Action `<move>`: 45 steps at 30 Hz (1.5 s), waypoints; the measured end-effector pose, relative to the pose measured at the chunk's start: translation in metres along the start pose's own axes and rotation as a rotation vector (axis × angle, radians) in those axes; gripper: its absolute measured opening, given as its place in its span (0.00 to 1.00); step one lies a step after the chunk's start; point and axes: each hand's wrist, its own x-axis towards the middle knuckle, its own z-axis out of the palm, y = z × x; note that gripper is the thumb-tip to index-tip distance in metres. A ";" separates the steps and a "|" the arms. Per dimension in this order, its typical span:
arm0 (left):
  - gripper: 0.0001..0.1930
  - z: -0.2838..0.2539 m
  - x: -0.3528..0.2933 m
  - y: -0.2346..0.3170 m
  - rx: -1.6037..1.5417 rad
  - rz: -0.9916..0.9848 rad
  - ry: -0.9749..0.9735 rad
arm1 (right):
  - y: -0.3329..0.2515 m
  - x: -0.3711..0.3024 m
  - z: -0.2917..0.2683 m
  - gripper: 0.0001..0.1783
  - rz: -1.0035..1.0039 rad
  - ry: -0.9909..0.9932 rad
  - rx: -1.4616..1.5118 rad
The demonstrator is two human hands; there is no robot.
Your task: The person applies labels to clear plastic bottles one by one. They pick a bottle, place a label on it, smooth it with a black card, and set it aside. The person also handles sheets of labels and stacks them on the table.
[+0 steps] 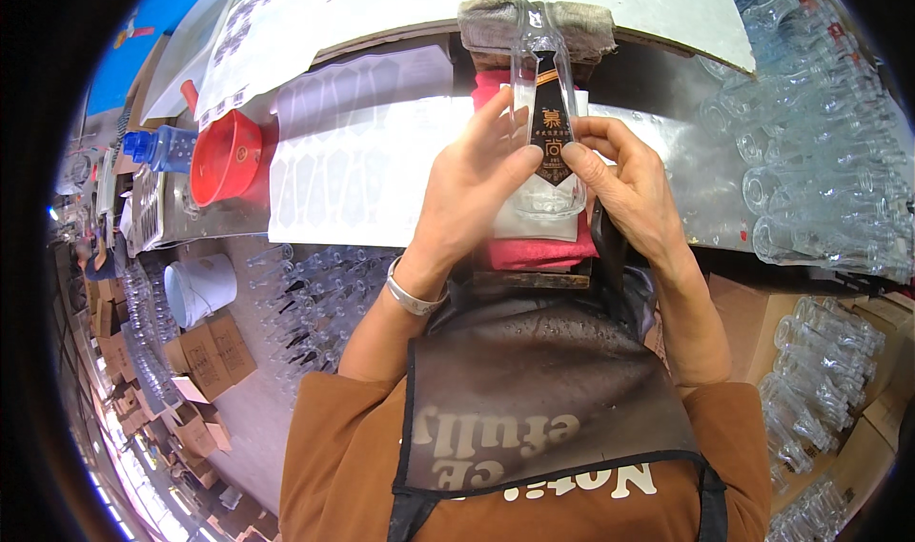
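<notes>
Two hands share this step on my feed: the left hand (465, 182) and the right hand (637, 184) flank a clear glass bottle (538, 35), each thumb on the dark label (551, 113) on its front. The bottle lies with its base toward the body and its neck across a rolled towel (586, 27), with a pink cloth (545, 254) under the work. Neither grip is clenched; fingers curve along the sides, and I cannot tell whether either closes around the glass underneath.

I read the step as smoothing the label down. To do it well, I'd let the fingers steady the glass sideways and leave the pressing to the thumbs. I'd check that the label's long axis follows the bottle's, with the pointed end centred above the base; any skew should be easier to correct before the edges are firmly down. Then I'd work from the middle outward, thumbs drawing apart evenly, and finish along both edges and the point. Pressing the rims first could trap air or raise a crease.

I'd keep the pressure moderate, since round glass may roll on cloth, and keep my elbows clear of the bottles (824, 137) crowding the right of the counter (698, 151).
</notes>
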 end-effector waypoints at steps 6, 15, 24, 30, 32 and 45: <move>0.34 -0.001 0.000 0.001 0.005 -0.004 -0.007 | 0.001 -0.001 0.000 0.30 -0.015 -0.004 -0.002; 0.34 -0.002 -0.001 0.002 0.016 -0.012 -0.005 | 0.004 0.000 0.001 0.30 -0.028 0.002 -0.007; 0.33 -0.002 -0.001 0.004 0.012 -0.042 0.010 | 0.006 0.001 -0.008 0.22 0.074 -0.106 0.197; 0.32 -0.006 -0.001 0.000 0.022 -0.055 0.010 | 0.014 0.005 -0.009 0.22 0.032 -0.054 0.205; 0.32 -0.007 -0.002 0.004 0.038 -0.048 0.034 | 0.014 0.009 -0.019 0.26 0.107 -0.007 0.336; 0.27 -0.005 0.037 0.026 0.800 0.438 0.033 | 0.055 0.018 -0.047 0.16 0.029 0.253 0.770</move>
